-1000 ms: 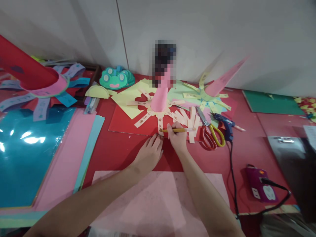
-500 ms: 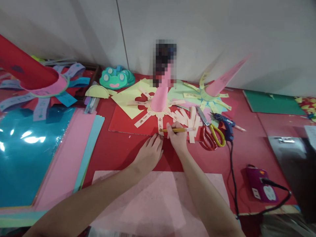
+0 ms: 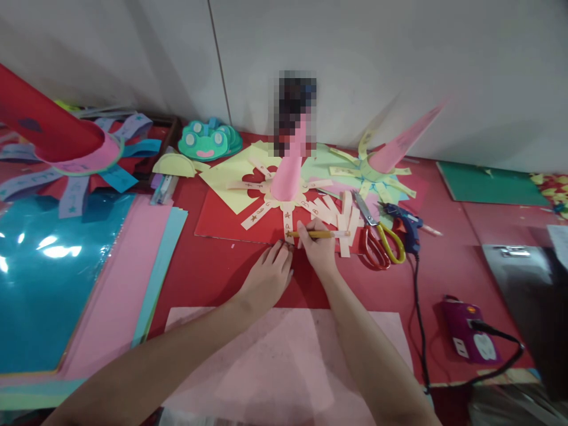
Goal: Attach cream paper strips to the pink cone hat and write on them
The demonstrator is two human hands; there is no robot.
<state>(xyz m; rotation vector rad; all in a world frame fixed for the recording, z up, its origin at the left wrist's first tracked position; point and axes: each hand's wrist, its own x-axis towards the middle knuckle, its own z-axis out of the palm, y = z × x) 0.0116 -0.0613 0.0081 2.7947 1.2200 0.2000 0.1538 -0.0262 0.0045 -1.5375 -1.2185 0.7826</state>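
A pink paper cone (image 3: pixel 286 174) stands on a cream scalloped base, with lettered paper strips fanning out around it. My right hand (image 3: pixel 318 245) grips a yellow pen (image 3: pixel 314 235), whose tip rests at a brown star on the front paper strip (image 3: pixel 288 219). My left hand (image 3: pixel 268 272) lies with fingers stretched out, the fingertips at the lower end of that strip. Loose cream strips (image 3: pixel 345 219) lie just right of my right hand. Beyond them are scissors (image 3: pixel 377 234) with one red and one yellow handle, and a blue glue gun (image 3: pixel 410 228).
A second pink cone (image 3: pixel 403 142) stands at the back right. Green frog cut-outs (image 3: pixel 208 140) lie at the back left, near a large red cone (image 3: pixel 53 127). Coloured sheets (image 3: pixel 119 296) cover the left side. A purple power box (image 3: pixel 468 331) with a black cord sits at right.
The pen in my right hand has shifted very slightly at the star. My left hand and the paper cones stay in place.
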